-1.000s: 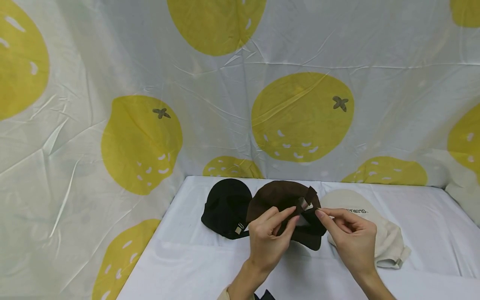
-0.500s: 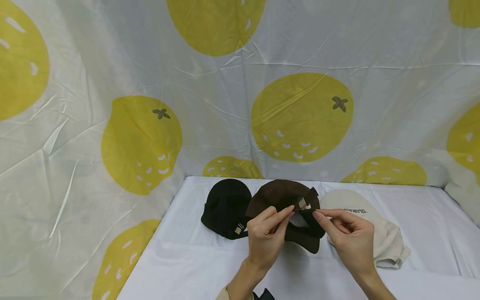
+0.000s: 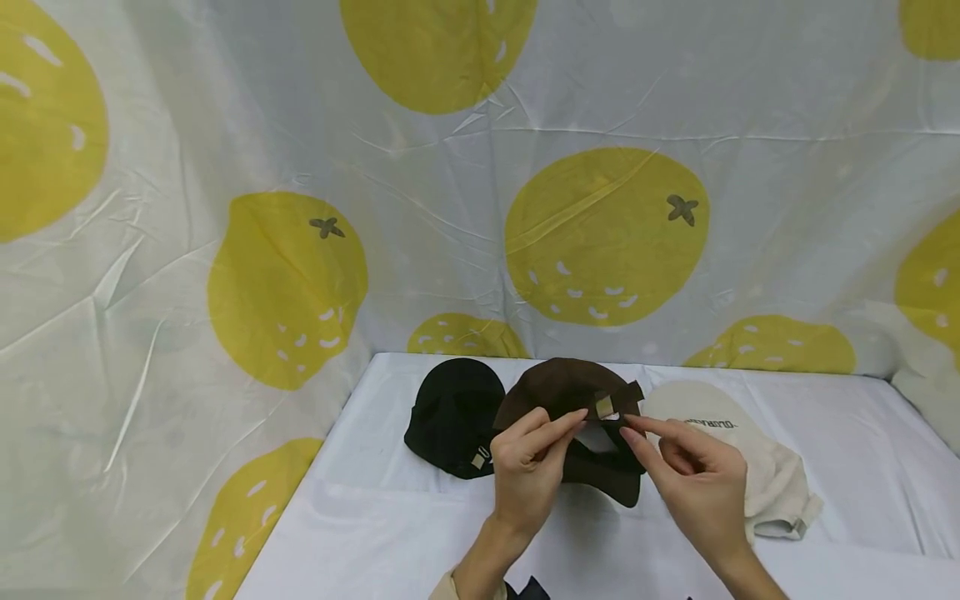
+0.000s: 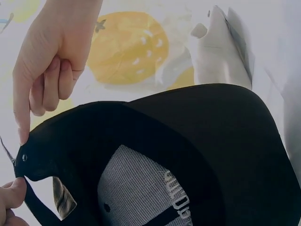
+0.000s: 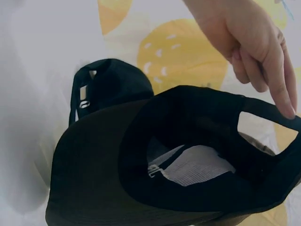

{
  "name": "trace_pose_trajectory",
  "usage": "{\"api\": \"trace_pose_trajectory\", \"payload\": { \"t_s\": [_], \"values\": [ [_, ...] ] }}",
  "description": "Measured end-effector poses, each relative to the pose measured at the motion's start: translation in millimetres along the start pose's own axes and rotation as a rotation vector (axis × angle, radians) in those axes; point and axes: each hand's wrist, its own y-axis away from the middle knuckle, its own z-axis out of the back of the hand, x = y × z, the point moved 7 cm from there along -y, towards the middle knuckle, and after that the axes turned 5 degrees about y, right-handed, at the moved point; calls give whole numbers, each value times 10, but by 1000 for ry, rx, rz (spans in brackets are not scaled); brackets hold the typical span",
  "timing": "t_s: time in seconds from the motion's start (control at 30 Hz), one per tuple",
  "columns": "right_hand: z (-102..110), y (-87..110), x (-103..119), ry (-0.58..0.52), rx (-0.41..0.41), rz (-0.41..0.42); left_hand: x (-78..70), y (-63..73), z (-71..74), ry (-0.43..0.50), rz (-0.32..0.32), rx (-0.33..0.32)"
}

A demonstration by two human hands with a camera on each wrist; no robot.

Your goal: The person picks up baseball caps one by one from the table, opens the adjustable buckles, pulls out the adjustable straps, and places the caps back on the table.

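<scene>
A brown baseball cap (image 3: 555, 385) is held up off the table, its back strap and opening toward me and its brim hanging low. My left hand (image 3: 527, 471) pinches the strap between thumb and index finger. On the strap's other side my right hand (image 3: 701, 475) pinches the cap's edge by a metal buckle (image 3: 604, 407). The loose strap end (image 3: 633, 392) sticks up to the right. In the left wrist view, the dark underside of the brim (image 4: 225, 136) and a mesh lining (image 4: 134, 183) show. The right wrist view also shows the strap opening.
A black cap (image 3: 456, 417) with a small metal buckle lies left of the brown cap. To the right lies a cream cap (image 3: 783, 479) with dark lettering, partly behind my right hand. White cloth covers the table (image 3: 360, 533); a lemon-patterned curtain (image 3: 435, 217) hangs behind.
My right hand has shifted slightly left, closer to my left hand. The buckle has turned more toward me, the strap end now points further right, and the brim hangs slightly lower.
</scene>
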Motion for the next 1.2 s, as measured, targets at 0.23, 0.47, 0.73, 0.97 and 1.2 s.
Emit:
{"api": "trace_pose_trajectory", "payload": {
  "t_s": [0.23, 0.47, 0.73, 0.97, 1.2],
  "values": [
    [-24, -31, 149, -70, -9, 165, 13, 9, -7, 36, 21, 9],
    [-24, -61, 177, -63, -24, 250, 22, 18, -11, 65, 51, 13],
    [-7, -56, 202, 27, -33, 267, 3, 10, -46, 67, 53, 35],
    [-2, -45, 205, 43, -37, 258, -1, 11, -58, 57, 47, 40],
    [-7, -39, 194, 39, -29, 262, -1, 17, -67, 73, 48, 32]
  ]
}}
